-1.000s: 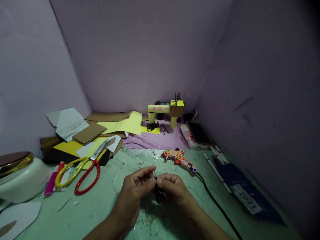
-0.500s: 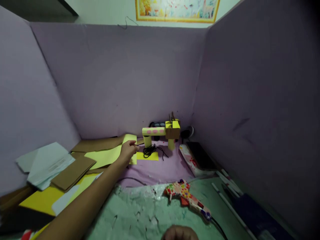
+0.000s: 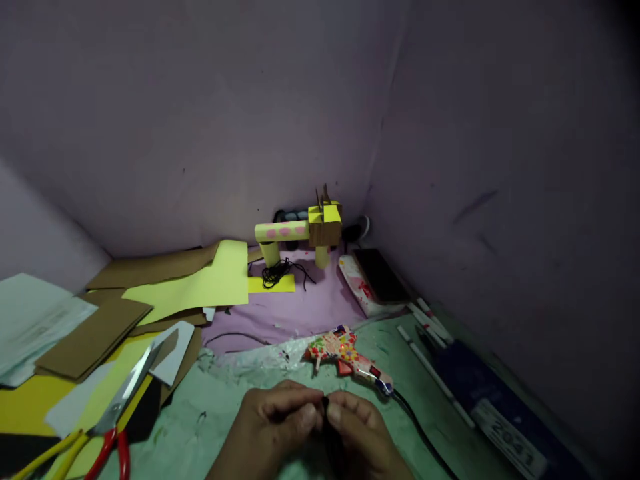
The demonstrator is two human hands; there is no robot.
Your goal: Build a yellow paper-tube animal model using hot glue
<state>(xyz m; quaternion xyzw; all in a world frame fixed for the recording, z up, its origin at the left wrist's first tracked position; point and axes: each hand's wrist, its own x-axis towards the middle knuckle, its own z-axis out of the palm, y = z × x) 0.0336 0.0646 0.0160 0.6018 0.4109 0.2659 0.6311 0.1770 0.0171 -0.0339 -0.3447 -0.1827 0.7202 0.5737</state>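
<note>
My left hand and my right hand meet low in the centre of the view, above the green surface. Their fingertips pinch a bundle of black string, whose dark strands hang between the palms; its lower end is out of sight. Just beyond the right hand lies a glue gun in flower-patterned covering, with a black cable. Farther back stands a cardboard and yellow paper giraffe-like figure with pink spots. A loose coil of black string rests by its legs on a yellow strip.
Scissors with yellow and red handles lie at left over coloured paper. Cardboard pieces and a pale yellow sheet are stacked behind. At right are a phone on a patterned case, white sticks and a dark blue packet. Walls enclose the back and right.
My left hand has come back from the yellow sheet to the front centre. Both hands now pinch the black string together. The view has tipped downward, bringing the scissors into sight.
</note>
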